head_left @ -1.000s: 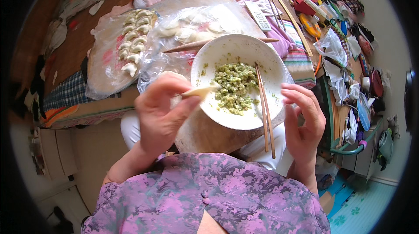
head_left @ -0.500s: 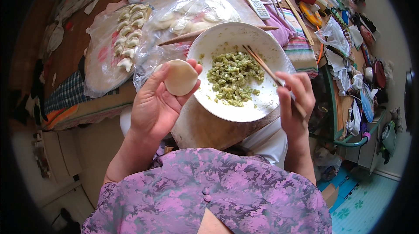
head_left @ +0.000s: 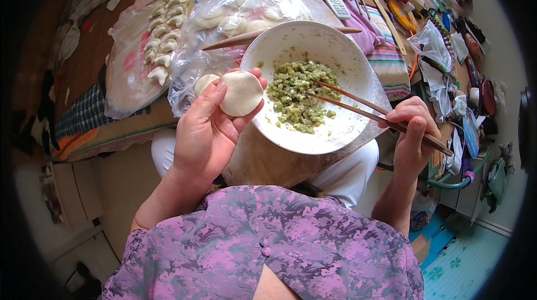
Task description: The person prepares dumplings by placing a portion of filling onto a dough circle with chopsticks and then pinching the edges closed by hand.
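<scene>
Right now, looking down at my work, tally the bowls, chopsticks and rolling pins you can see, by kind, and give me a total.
Bowl: 1
Chopsticks: 2, both in your right hand
Rolling pin: 1, its middle hidden by the bowl
Total: 4

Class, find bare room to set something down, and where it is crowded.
Bare: the strip of board between the bowl and purple shirt; the brown surface between the dumplings and the crumpled white cloth. Crowded: the right side, jumbled around a plastic bag.
</scene>
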A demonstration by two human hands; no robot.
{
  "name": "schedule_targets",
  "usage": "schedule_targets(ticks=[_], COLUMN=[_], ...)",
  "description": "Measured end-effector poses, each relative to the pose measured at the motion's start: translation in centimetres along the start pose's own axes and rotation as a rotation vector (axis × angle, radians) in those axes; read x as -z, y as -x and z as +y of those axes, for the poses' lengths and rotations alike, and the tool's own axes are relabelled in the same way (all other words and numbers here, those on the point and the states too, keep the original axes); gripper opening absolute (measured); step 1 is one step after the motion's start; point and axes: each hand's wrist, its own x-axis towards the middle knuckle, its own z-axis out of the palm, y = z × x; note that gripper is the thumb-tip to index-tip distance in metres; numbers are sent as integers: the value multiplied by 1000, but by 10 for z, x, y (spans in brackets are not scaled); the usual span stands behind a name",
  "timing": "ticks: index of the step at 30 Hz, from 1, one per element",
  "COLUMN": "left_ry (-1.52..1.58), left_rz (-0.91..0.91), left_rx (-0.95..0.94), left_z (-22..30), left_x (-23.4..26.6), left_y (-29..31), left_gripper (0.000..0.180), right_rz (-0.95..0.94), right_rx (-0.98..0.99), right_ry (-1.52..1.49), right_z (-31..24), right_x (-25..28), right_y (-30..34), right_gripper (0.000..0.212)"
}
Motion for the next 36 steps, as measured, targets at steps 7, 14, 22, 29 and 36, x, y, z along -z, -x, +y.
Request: schedule_targets(ticks=[7,14,22,29,36], left_ry=[-112,-108,-177,-264,-253], left_rz=[49,-13,-36,-76,-92], left_rx=[-79,-16,-117,-129,-113], left_z=[-1,-6,-3,-9,-16], left_x=[-4,-7,-8,-15,-22], left_y=[5,1,-5,-17,-20], left_gripper=[35,38,39,37,38], right_rz=[10,246,274,270,275], right_rx=[-82,-196,-240,-389,-318], right_ry=[-37,-288,-587,-877,-705], right_z=[19,36,41,34,30], right_x=[-15,-28,-17,4,9], right_y=[-4,2,-2,0,6], right_gripper=[47,54,48,45,45])
